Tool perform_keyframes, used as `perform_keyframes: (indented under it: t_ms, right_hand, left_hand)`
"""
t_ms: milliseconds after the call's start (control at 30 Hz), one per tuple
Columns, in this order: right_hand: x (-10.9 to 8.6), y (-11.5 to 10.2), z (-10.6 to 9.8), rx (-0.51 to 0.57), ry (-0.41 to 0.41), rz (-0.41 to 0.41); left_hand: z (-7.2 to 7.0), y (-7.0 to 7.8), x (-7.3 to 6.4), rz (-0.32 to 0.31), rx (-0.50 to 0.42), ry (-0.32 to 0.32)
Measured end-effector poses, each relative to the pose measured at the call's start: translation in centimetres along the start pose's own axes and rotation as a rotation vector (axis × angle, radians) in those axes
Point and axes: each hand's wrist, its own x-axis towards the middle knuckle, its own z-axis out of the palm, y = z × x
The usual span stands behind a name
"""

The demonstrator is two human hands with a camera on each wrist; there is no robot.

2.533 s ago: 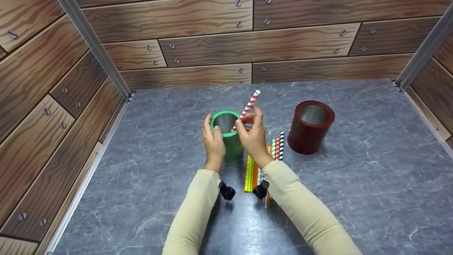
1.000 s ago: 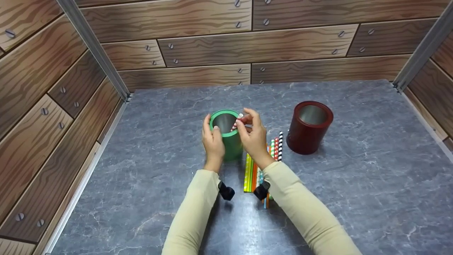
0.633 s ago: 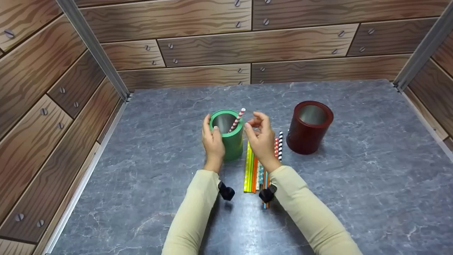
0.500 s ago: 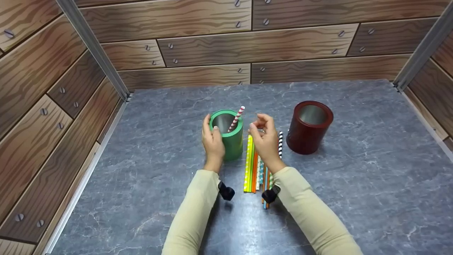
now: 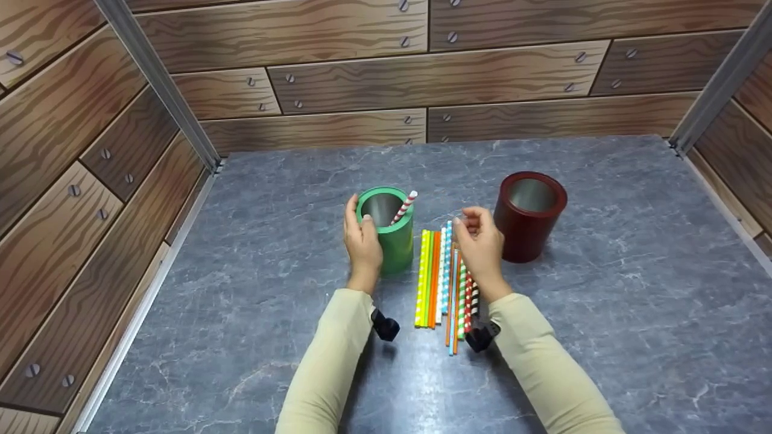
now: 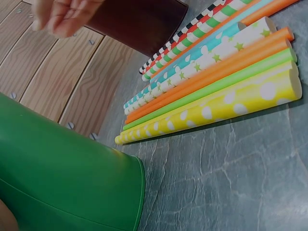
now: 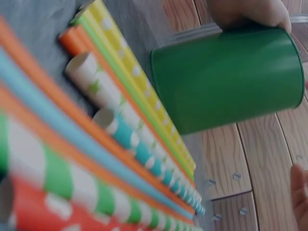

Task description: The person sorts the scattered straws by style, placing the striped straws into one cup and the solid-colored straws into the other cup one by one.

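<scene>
Red-and-white striped paper straw (image 5: 405, 206) now leans inside the glossy green cylindrical cup (image 5: 392, 232), released; our right hand (image 5: 480, 248) has drifted empty, fingers loosely curled, over the patterned paper straws (image 5: 443, 274) on the marbled grey table (image 5: 603, 301), while the left hand (image 5: 362, 241) wraps the cup. Left wrist view: smooth tubes (image 6: 216, 82) lie side by side. Right wrist view: hollow ends (image 7: 103, 120) beside the cup (image 7: 226, 79).

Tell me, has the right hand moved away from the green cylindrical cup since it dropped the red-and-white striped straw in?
Yes. The right hand has shifted rightward from the green cylindrical cup, now above the loose paper straws beside the dark red cup.
</scene>
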Motion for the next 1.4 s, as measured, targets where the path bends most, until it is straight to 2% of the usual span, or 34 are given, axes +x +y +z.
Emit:
perform_keyframes:
  t_ms: [167, 433, 567, 800, 1033, 1200, 1400]
  right_hand:
    - [0.0, 0.7, -1.1, -0.192, -0.03, 0.0]
    - [0.1, 1.7, -2.4, -0.426, -0.191, 0.162]
    - [0.0, 2.5, -2.9, -0.512, -0.246, 0.197]
    - [-0.2, 3.3, -3.2, -0.592, -0.34, 0.237]
    - [0.0, 3.8, -3.1, -0.65, -0.465, 0.314]
    - [0.1, 3.9, -2.9, -0.648, -0.47, 0.326]
    - [0.3, 4.1, -2.7, -0.629, -0.482, 0.388]
  left_hand:
    - [-0.1, 0.0, 0.0, 0.001, -0.004, -0.005]
    - [0.0, -0.1, 0.0, -0.001, -0.009, 0.009]
    - [0.0, -0.1, 0.0, -0.001, -0.012, 0.013]
    - [0.0, 0.0, 0.0, 0.009, -0.01, 0.02]
    - [0.0, 0.0, 0.0, 0.005, -0.003, 0.007]
    - [0.0, 0.0, 0.1, -0.007, 0.002, 0.011]
    - [0.0, 0.0, 0.1, -0.021, 0.014, 0.009]
